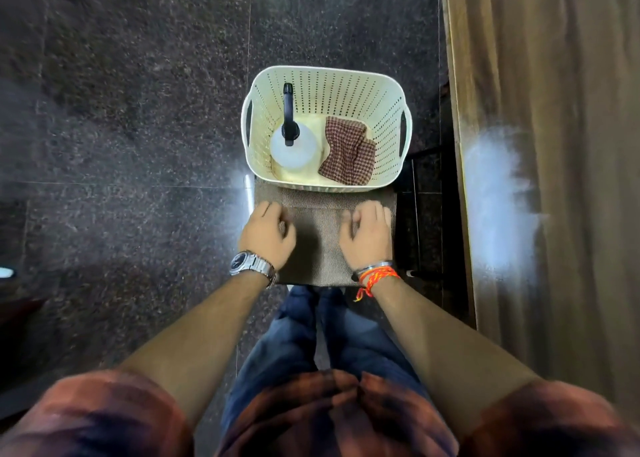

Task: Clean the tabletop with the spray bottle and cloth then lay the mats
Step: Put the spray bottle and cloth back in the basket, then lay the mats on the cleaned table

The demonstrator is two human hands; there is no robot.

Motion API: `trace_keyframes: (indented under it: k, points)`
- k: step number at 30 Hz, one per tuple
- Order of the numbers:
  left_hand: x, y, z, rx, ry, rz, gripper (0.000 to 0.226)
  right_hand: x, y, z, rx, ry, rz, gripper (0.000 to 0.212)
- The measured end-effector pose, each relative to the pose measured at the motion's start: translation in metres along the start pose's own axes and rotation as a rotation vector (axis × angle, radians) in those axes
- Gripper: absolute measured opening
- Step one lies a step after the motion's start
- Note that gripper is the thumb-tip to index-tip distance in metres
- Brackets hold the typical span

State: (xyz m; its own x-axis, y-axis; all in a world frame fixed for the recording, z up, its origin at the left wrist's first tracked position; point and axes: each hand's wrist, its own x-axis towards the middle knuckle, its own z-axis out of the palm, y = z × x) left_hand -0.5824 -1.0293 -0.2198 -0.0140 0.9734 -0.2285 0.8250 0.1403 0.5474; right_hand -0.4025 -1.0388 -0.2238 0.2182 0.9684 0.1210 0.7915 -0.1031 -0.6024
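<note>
Both hands reach down to a stack of brown woven rectangular mats (320, 245) on the dark speckled stone floor (138, 110): the left hand (266, 237) and the right hand (367, 237) rest on top with fingers curled, though whether they grip an edge cannot be told. Just beyond, a cream perforated plastic basket (381, 89) holds a white spray bottle with a black trigger head (293, 145) and, beside it, a crumpled red-and-white checked cloth (348, 150). A wooden tabletop (554, 145) runs along the right.
</note>
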Motion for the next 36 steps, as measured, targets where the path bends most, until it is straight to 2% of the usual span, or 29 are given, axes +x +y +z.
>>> trace_keyframes:
  k: [2,4,6,10,13,16,20,22,24,28,30,33,36]
  points:
    - [-0.006,-0.016,0.010,0.064,-0.209,-0.263,0.039,-0.017,0.025,0.006,-0.102,-0.180,0.180,0.013]
    - [-0.012,-0.026,0.018,0.100,-0.373,-0.475,0.067,-0.032,0.042,0.009,-0.227,-0.353,0.517,0.033]
    - [-0.017,-0.031,0.025,0.100,-0.454,-0.587,0.083,-0.040,0.054,0.008,-0.311,-0.429,0.718,0.050]
    - [-0.020,-0.034,0.033,0.044,-0.508,-0.678,0.083,-0.040,0.059,0.003,-0.252,-0.539,0.800,0.062]
    - [-0.018,-0.028,0.036,0.065,-0.463,-0.683,0.074,-0.036,0.054,0.002,-0.176,-0.464,0.838,0.058]
    - [-0.016,-0.016,0.033,0.177,-0.453,-0.678,0.069,-0.033,0.047,-0.001,-0.173,-0.393,0.789,0.054]
    - [-0.016,-0.001,0.029,0.380,-0.451,-0.603,0.051,-0.029,0.030,-0.007,-0.175,-0.499,0.600,0.035]
    - [-0.018,0.006,0.030,0.364,-0.465,-0.581,0.044,-0.027,0.021,-0.008,-0.189,-0.506,0.540,0.026]
    - [-0.020,0.011,0.029,0.322,-0.447,-0.585,0.039,-0.025,0.013,-0.008,-0.186,-0.518,0.503,0.027]
    - [-0.027,0.027,0.017,0.245,-0.311,-0.524,0.028,-0.019,0.002,-0.018,-0.182,-0.532,0.446,0.031]
    - [-0.027,0.050,0.013,0.218,-0.324,-0.439,0.031,-0.015,-0.007,-0.025,-0.189,-0.543,0.392,0.031]
    - [-0.026,0.099,0.002,0.178,-0.404,-0.221,0.035,-0.005,-0.020,-0.043,-0.214,-0.562,0.307,0.027]
    - [-0.025,0.142,-0.021,0.277,-0.452,-0.079,0.033,0.013,-0.027,-0.078,-0.217,-0.535,0.324,0.022]
